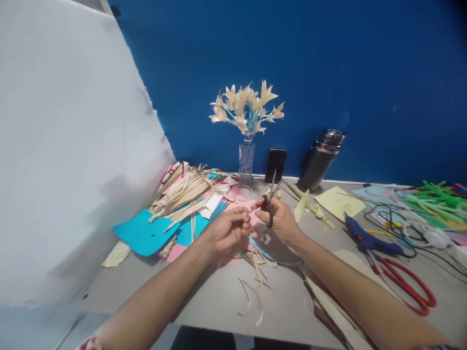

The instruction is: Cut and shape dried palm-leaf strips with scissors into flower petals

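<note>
Near the middle of the table, my left hand [231,228] is closed in a pinch. A thin pale sliver sticks out between its fingertips toward my other hand; what it belongs to is too small to make out. My right hand [279,218] is wrapped round small black-handled scissors [271,199], their blades pointing up and a little apart. The fingertips of both hands are close together. Pale curled husk scraps [260,287] lie on the table below them. A roll of clear tape [242,193] rests just beyond my left hand.
A clear vase [246,160] of pale husk flowers [248,104] stands at the back, beside a phone [276,163] and a dark flask [321,160]. Husk strips [186,192] and blue paper [146,233] are at left. A blue glue gun [368,238], cords and red-handled scissors [404,284] lie right.
</note>
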Tool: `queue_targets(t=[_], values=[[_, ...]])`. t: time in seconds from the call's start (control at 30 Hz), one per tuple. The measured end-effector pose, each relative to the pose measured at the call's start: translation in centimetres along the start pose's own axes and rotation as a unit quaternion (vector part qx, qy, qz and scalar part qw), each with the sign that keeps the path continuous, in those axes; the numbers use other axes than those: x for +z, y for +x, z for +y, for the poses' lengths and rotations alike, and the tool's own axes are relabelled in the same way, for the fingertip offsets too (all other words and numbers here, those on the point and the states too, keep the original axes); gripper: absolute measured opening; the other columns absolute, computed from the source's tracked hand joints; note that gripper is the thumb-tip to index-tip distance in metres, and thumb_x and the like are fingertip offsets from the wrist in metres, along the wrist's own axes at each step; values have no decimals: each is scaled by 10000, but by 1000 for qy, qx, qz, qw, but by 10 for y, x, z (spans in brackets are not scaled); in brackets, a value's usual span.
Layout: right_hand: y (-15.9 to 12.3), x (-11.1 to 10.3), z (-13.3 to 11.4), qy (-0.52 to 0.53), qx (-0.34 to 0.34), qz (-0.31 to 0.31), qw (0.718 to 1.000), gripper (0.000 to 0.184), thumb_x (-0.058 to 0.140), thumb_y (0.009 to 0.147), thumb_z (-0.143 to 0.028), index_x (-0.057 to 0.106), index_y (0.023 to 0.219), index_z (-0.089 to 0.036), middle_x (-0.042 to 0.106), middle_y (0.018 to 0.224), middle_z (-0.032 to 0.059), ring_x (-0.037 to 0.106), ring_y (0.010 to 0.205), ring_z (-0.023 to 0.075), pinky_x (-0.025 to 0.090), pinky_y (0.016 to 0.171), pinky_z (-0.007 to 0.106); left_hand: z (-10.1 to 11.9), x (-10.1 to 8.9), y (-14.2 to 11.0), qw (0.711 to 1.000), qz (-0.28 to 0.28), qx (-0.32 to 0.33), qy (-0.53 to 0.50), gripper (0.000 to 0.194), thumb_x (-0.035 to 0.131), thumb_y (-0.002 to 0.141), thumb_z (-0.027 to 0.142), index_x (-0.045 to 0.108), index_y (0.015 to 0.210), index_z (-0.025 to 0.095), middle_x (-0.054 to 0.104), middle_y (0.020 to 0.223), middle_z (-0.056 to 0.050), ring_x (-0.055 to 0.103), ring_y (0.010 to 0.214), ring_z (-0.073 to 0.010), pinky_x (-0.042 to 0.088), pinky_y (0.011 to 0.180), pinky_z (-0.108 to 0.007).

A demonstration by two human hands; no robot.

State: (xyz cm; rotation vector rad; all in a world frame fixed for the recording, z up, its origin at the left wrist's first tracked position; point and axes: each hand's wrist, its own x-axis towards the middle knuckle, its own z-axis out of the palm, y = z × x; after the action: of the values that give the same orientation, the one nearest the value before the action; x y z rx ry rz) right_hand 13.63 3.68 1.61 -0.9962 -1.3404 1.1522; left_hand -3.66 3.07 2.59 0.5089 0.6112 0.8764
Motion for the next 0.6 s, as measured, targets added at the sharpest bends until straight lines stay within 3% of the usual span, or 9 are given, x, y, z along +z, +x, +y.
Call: queue_targets(t=[0.07,0.17,0.27,0.33,0.47,0.6], values=[[0,0,0,3,4,3,1000,277,780,661,-282,635,876,-186,700,839,34,594,715,174,468,625,279,-2,1,0,1000,12,9,25,178,656,729,25,537,795,139,533,628,9,485,529,-65,391,490,-154],[3,0,1,25,17,18,999,288,795,639,-261,643,868,-174,681,803,21,574,691,154,444,611,259,-6,5,-1,990,46,92,100,209,696,723,99,544,851,164,545,617,27,503,527,-79,402,505,-173],[7,-2,5,65,83,13,994,306,813,613,-263,646,846,-156,599,642,-26,490,558,111,370,526,231,-9,8,-2,953,86,200,211,233,719,746,184,551,907,192,574,693,32,530,580,-90,421,548,-198],[9,-3,6,96,120,-24,988,291,809,624,-271,647,830,-145,530,561,-52,421,492,89,315,480,223,-10,8,-2,919,104,242,292,241,723,757,217,566,938,195,589,757,23,545,641,-96,425,581,-205],[9,-4,8,141,106,-85,981,217,779,660,-255,632,770,-140,520,563,-48,409,480,80,313,474,221,-11,5,1,875,106,278,381,249,714,775,247,579,978,195,597,797,10,556,708,-112,427,631,-219],[8,-4,9,138,99,-80,982,282,803,630,-237,625,834,-157,601,667,-26,473,518,92,348,493,217,-13,0,3,873,108,284,381,287,734,743,240,580,981,199,613,787,12,564,688,-118,432,633,-228]])
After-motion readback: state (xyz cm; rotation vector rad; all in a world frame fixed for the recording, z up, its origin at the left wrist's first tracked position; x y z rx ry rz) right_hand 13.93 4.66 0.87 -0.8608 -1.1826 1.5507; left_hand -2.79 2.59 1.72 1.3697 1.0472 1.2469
